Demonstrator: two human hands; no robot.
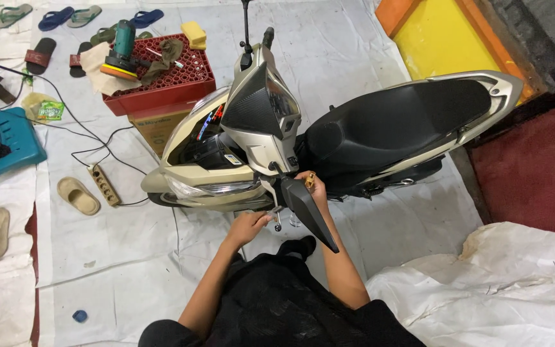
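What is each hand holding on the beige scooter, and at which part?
The left hand grips the near handlebar end of the beige scooter, below the black mirror. The right hand holds a small gold-coloured part in its fingertips.

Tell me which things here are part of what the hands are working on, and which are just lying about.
In hand:
- scooter
- black mirror on its handlebar
- left hand below the mirror stem
- right hand at the mirror's base

Lying about:
- red crate with polisher
- power strip
- beige sandals
- blue stool
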